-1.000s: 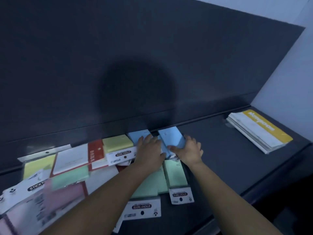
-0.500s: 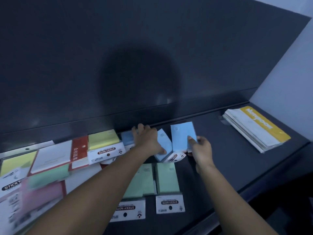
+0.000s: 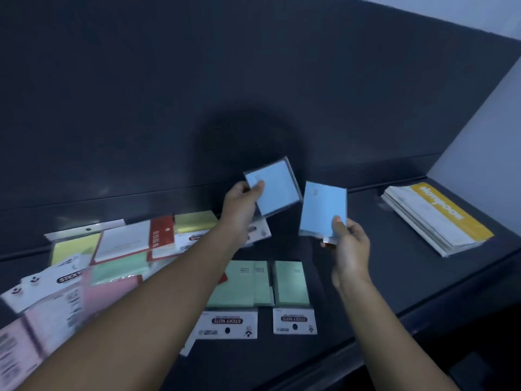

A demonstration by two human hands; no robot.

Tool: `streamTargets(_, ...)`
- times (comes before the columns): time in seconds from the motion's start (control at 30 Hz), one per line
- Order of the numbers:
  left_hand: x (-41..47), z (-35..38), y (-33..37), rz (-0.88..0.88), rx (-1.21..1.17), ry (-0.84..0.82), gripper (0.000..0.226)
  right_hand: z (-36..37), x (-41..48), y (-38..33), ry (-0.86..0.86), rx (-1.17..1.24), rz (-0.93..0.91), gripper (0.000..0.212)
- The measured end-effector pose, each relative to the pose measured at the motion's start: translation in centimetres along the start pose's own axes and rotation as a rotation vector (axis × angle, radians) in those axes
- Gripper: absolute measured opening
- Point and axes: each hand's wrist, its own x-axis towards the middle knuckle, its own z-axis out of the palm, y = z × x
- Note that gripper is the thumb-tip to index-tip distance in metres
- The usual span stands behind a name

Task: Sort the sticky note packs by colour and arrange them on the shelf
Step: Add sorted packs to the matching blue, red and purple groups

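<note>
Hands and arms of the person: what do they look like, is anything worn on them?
The left hand and the right hand wear no gloves. The left arm and the right arm are bare to the picture's edge: no sleeves, no watch or bracelet at either wrist.

A stationery shop: packaged sticky note packs (image 3: 291,283) on a dark display shelf (image 3: 394,277).

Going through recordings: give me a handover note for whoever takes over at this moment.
Left hand grips a blue pack, raised above the shelf.
Right hand pinches a second blue pack by its lower edge, also raised.
Green packs lie side by side at the shelf front; a mixed pile lies at left.
Done: greens grouped. Left: place both blues together, then sort the pile.
</note>
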Motion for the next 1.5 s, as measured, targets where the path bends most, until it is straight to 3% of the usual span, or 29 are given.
streamTargets(0.1,-1.2,-1.5,1.4,-0.021,-0.172,0.041,0.008,0.7,-2.3,-0.8,-0.006,0.032,-0.019,0.009)
streamTargets(0.3,-6.1,-9.5,3.6,-0.048,-0.205,0.117,0.017,4.4,-9.1,-1.0,-0.114,0.007,-0.004,0.013)
streamTargets(0.5,-13.9,-22.9,5.5,0.002,-0.205,0.225,0.03,12.0,-19.9,1.2,-0.347,-0.044,0.029,0.021)
streamTargets(0.73,-24.7,-40.1,6.1,0.049,-0.252,0.4,0.019,21.3,-36.0,6.3,-0.642,-0.048,0.13,0.022)
streamTargets(0.9,-32.2,-49.7,5.9,0.075,-0.276,0.563,0.013,25.2,-46.0,9.7,-0.762,-0.022,0.249,0.02)
streamTargets(1.03,-37.4,-55.9,5.9,0.082,-0.309,0.627,0.025,27.7,-52.5,11.1,-0.88,-0.02,0.304,0.02)
streamTargets(1.37,-41.8,-65.1,5.7,0.112,-0.308,0.638,0.042,35.4,-58.8,12.7,-0.961,-0.061,0.354,0.017)
streamTargets(1.5,-40.5,-69.0,7.3,0.124,-0.299,0.708,0.039,40.0,-59.6,14.2,-1.011,-0.076,0.321,0.018)
